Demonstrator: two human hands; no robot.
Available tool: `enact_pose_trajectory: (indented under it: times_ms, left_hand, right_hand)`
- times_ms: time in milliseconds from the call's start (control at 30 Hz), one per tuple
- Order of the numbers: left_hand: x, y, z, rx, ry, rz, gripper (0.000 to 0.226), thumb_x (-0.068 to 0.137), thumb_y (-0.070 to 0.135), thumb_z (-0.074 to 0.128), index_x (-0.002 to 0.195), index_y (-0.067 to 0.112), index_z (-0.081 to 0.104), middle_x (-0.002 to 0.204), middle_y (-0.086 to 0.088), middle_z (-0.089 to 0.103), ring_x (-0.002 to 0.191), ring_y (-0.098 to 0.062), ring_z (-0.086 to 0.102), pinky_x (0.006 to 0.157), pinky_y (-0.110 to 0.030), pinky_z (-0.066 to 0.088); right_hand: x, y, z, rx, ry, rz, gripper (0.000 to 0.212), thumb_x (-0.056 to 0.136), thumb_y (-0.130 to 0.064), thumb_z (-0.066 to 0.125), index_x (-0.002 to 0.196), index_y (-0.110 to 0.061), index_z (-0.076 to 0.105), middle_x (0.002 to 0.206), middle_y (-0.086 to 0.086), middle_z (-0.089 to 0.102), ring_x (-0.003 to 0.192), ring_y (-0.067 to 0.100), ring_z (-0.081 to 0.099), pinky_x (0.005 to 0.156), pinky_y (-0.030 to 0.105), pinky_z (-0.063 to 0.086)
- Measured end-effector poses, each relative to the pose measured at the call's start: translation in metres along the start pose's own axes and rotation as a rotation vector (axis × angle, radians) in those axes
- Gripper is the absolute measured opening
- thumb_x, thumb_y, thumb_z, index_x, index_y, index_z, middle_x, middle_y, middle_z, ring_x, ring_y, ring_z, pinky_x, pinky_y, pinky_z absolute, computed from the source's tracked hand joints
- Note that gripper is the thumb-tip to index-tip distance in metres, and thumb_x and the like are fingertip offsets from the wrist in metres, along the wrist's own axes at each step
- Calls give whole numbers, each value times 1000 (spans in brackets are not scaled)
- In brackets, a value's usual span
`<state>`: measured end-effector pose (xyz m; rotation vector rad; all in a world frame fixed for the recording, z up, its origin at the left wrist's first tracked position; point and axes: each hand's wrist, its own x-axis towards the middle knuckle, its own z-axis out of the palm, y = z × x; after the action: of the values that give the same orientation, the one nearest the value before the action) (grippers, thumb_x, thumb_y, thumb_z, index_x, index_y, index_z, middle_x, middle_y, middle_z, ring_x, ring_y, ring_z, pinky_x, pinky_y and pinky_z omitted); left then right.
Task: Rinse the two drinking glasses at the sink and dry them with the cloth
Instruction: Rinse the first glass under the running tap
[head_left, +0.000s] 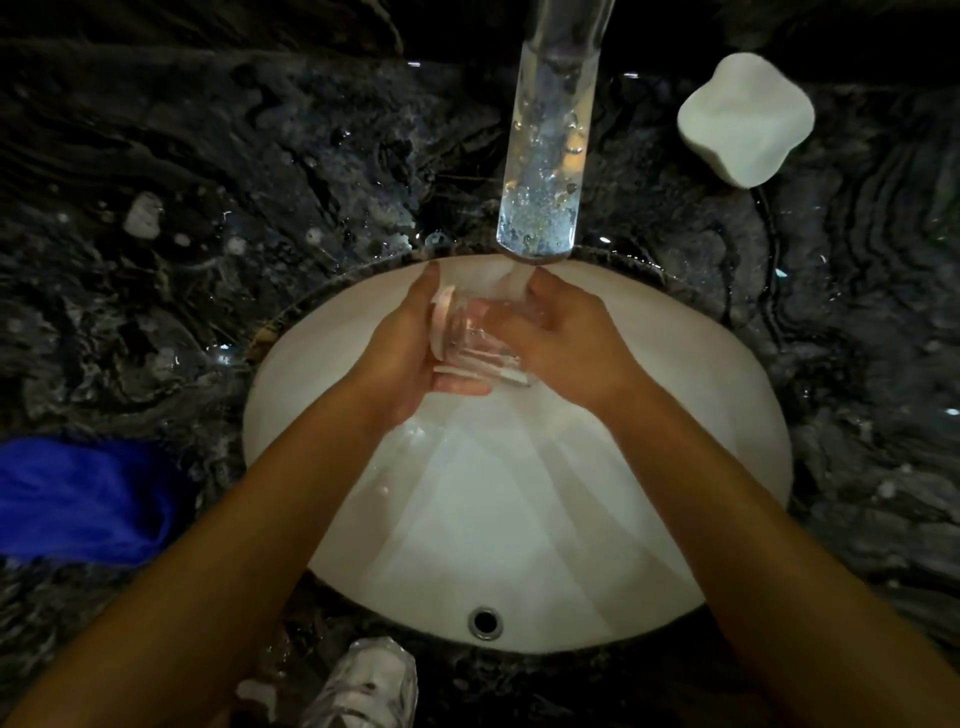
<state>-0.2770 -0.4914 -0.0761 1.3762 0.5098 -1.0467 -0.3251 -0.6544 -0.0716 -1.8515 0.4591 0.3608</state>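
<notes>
From the head camera I saw both hands meet over the far half of the white sink basin (675, 467), right below the mouth of the clear spout (545, 156). The spout was full of bubbling water, and a pale stream left its tip and fell between the hands. The left hand (415, 353) cupped one drinking glass (478, 338) from the left, its fingers curled round the wall and its thumb lying under the rim nearest me. The glass was tipped over, mouth toward me. The right hand (566, 338) gripped the same glass from the right, fingers wrapped over its far end where the water landed. I could not tell whether any fingertip reached inside. The second glass (369, 686) stood on the dark marbled counter (208, 182) at the near edge of the sink, left of the overflow hole (485, 621), touched by neither hand. The blue cloth (83, 499) lay bunched on the counter well to the left of the basin. A white lobed object (745, 122) sat on the counter to the right of the spout.
</notes>
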Motion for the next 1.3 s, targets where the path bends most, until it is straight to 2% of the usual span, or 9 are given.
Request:
enact_pose_trajectory:
  times_ms: [200, 433, 600, 667, 767, 933, 1033, 1133, 1300]
  left_hand:
    - [-17, 12, -26, 385, -453, -41, 72, 94, 65, 44, 127, 3, 58, 95, -27, 71, 82, -43, 72, 64, -42, 61]
    - [-27, -15, -21, 76, -507, -81, 84, 73, 75, 71, 115, 2, 65, 89, -30, 68, 73, -38, 70, 70, -41, 60]
    - [-41, -12, -20, 13, -616, -66, 80, 81, 65, 72, 125, -1, 60, 122, -34, 65, 117, -49, 63, 98, -55, 53]
    - [-47, -10, -13, -33, -596, -50, 80, 82, 55, 78, 134, -2, 57, 125, -32, 61, 118, -46, 60, 105, -64, 46]
    - [-62, 6, 10, -92, -554, -22, 67, 87, 57, 71, 136, 12, 60, 122, -28, 60, 102, -39, 66, 89, -55, 55]
    - [-91, 16, 16, -129, -524, -112, 72, 82, 61, 72, 125, 5, 59, 98, -26, 64, 75, -38, 70, 71, -43, 57]
    - [-111, 15, 4, -294, -366, -143, 66, 84, 60, 63, 117, 4, 63, 91, -22, 71, 70, -37, 70, 69, -42, 58]
    - [-127, 14, -10, -301, -254, -67, 61, 85, 56, 60, 114, 3, 64, 90, -18, 70, 73, -39, 72, 68, -46, 61]
    - [-164, 14, -24, -218, -55, 174, 51, 79, 32, 79, 122, 9, 66, 108, -20, 65, 94, -35, 69, 87, -60, 59]
  right_hand:
    - [4, -12, -27, 159, -389, -18, 31, 82, -28, 84, 103, -13, 67, 94, 5, 72, 80, 14, 69, 65, 38, 54]
    - [-25, -1, -1, 441, 37, -31, 29, 91, -33, 59, 111, -17, 72, 104, 5, 75, 88, 24, 72, 63, 30, 54]
    - [-50, -13, 4, 313, 88, -49, 42, 99, -52, 48, 112, -24, 76, 102, -4, 77, 96, 11, 73, 86, 24, 55]
    - [-54, -29, 6, 276, 103, -37, 46, 100, -54, 53, 101, -16, 79, 93, 1, 79, 87, 14, 75, 80, 35, 60]
    - [-63, -49, 9, 170, 233, -128, 44, 100, -50, 54, 91, -12, 74, 84, 2, 77, 80, 18, 75, 76, 48, 59]
    - [-90, -62, -5, -104, 265, -213, 36, 102, -45, 45, 94, -22, 71, 81, -12, 72, 76, 6, 69, 68, 36, 56]
    - [-101, -70, -26, -324, 467, -333, 19, 93, -28, 60, 106, -23, 73, 102, -12, 73, 92, 4, 65, 84, 42, 55]
    - [-105, -103, -46, -327, 615, -481, 37, 90, -16, 62, 128, -16, 63, 132, 1, 63, 122, 15, 56, 103, 46, 49]
    - [-89, -156, -60, -670, 427, -567, 72, 96, -33, 58, 159, -14, 28, 169, 7, 20, 157, 27, 17, 126, 42, 19]
